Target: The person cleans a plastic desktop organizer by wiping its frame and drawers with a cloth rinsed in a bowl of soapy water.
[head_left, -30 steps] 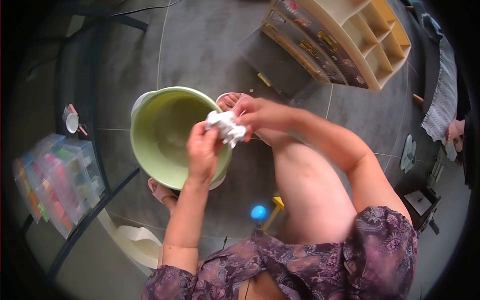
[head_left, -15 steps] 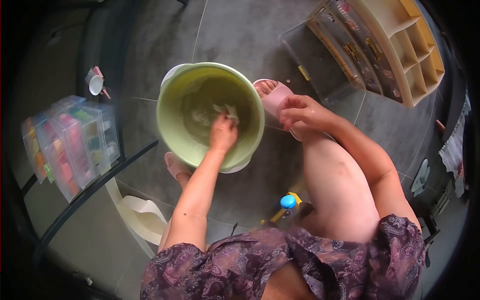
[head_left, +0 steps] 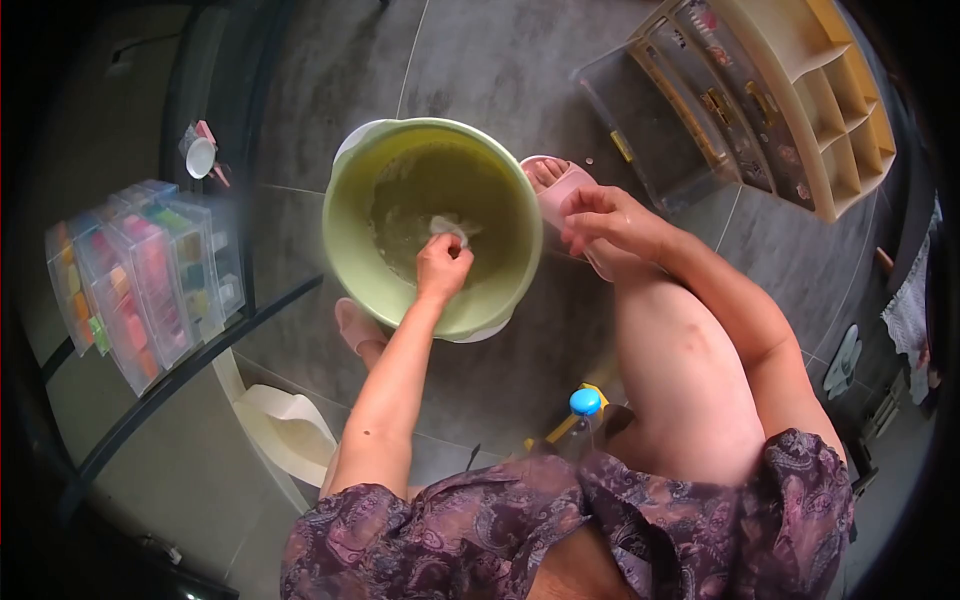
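Inside a light green basin (head_left: 335,235) of cloudy water, my left hand (head_left: 444,268) is closed, its fingers pinching a small, wet white cloth (head_left: 447,228). The cloth is bunched at the fingertips, partly hidden by them, near the water's surface. My right hand (head_left: 612,222) hangs off the right leg, just right of the basin and above the pink slipper (head_left: 560,190). Its fingers are loosely bent and apart, with nothing seen in them.
At the upper right stands a beige drawer unit (head_left: 805,90) with a clear drawer (head_left: 640,140) pulled out. Clear boxes of colourful items (head_left: 140,285) are at left beside a dark rail (head_left: 200,360). A blue-topped object (head_left: 585,402) lies near the right leg.
My left hand has drawn back slightly toward me, and the white cloth is more bunched. My right hand stays nearly in place. The whole view has shifted a little.
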Available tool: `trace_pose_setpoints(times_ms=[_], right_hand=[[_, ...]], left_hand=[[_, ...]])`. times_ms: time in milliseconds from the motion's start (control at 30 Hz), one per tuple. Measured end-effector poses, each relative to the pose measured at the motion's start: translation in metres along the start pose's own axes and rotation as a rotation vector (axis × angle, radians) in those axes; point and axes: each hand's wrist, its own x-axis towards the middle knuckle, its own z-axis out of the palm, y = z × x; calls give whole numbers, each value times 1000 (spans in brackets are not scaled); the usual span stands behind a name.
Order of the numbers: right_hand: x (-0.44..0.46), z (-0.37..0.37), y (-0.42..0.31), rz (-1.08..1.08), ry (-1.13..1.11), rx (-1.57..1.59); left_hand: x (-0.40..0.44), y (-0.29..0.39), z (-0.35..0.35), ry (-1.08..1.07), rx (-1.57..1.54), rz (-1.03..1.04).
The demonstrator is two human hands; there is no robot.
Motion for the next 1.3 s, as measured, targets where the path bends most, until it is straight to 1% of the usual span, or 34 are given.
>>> trace_pose_setpoints(times_ms=[100,167,200,300,367,400,500,567,600,700,800,833,900,933,1033,1067,1100,1133,1167,1200,1233,1267,1300], right_hand=[[2,7,-6,-33,-13,67],[3,9,-8,-57,-25,49],[4,9,-8,-70,-30,41],[5,6,-7,-68,-30,12],[6,9,-8,-78,-50,2],[7,10,-10,-85,-60,-4],[13,14,-3,-87,-11,28],[17,16,0,-80,-11,-12],[18,15,1,-76,-10,-35],[21,17,2,-83,-14,-95],[28,28,-7,-45,-72,-113],[34,32,-7,-44,-91,-199],[50,41,-2,-42,-123,-372],[56,48,-1,-3,-129,-499],[85,79,27,-159,31,-790],[86,88,19,-111,-5,-715],[85,97,11,-62,-40,-638],[85,105,10,-156,-41,-666],[87,111,17,-456,-30,-793],[84,121,17,-453,-11,-817],[82,131,17,-449,9,-841],[78,138,11,-561,-65,-933],[82,148,16,-729,42,-870]], left_hand=[[1,-16,15,245,233,-34],[-19,-14,26,-229,212,239],[-23,-3,20,-307,210,145],[1,-34,0,58,-68,-346],[6,-37,-12,415,-67,-490],[5,-33,-13,457,-32,-533],[-7,-30,21,174,175,-124],[-15,-19,39,-100,226,-79],[-17,-9,36,-197,250,-73],[-17,-25,41,206,329,36],[-15,-29,41,-179,-301,-526],[-17,-30,36,-172,-612,-610],[-22,-5,6,-156,-1239,-751],[-25,21,-12,-182,-1358,-806],[-36,36,-27,-232,-1600,-797],[-36,22,-27,-399,-1787,-697],[-33,26,-29,-245,-1796,-744],[-29,30,-29,-90,-1798,-791],[-26,33,-28,67,-1795,-837],[-22,31,-33,50,-1820,-886],[-19,25,-37,8,-1744,-830],[-14,24,-38,6,-1808,-829],[-10,24,-38,3,-1871,-827]])
